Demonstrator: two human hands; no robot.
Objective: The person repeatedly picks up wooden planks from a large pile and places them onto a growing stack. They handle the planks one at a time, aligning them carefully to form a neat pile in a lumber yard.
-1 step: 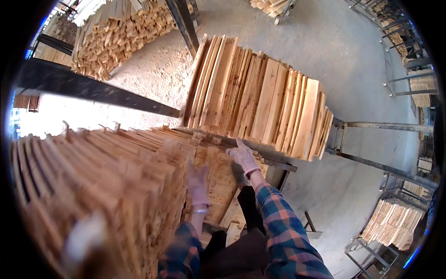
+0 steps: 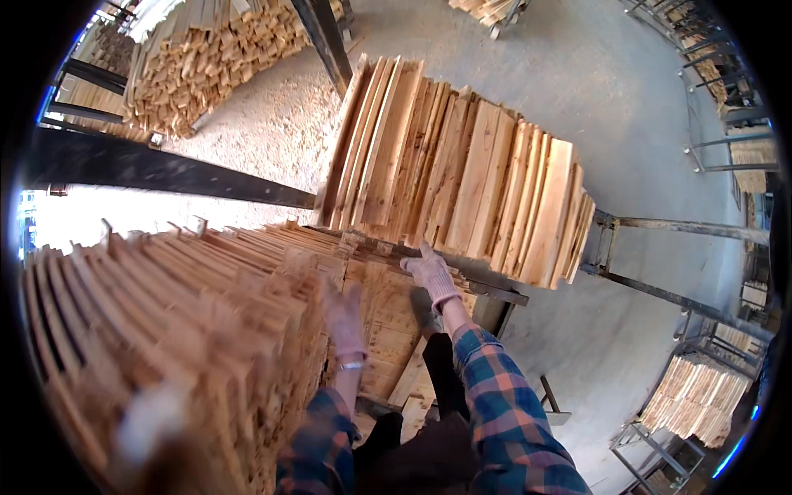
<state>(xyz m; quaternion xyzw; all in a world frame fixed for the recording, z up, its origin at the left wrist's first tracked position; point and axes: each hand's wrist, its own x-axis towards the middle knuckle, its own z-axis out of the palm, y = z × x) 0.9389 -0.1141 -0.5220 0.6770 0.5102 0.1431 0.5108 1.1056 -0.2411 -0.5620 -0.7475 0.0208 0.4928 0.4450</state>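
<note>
A row of pale wooden boards (image 2: pixel 474 177) stands side by side ahead of me, slightly right of centre. My right hand (image 2: pixel 431 276), in a pinkish knit glove, is at the near edge of this row. Its thumb and forefinger are stretched apart, and nothing shows in it; whether the fingertip touches a board I cannot tell. My left hand (image 2: pixel 345 322), gloved alike and blurred, is raised beside the tall stack of wooden strips (image 2: pixel 206 313) on the left. Its fingers look outstretched, with nothing visible between them.
Below my hands lies a flat wooden surface (image 2: pixel 388 330). A dark metal beam (image 2: pixel 173 175) crosses at the left, and rusty rails (image 2: pixel 676 299) run off to the right. A heap of timber (image 2: pixel 219 62) sits far left; a rack of boards (image 2: pixel 693 396) stands at lower right.
My left hand has shifted slightly left and up along the stack of strips. The right hand has risen a touch at the boards' near edge. The view has tilted slightly.
</note>
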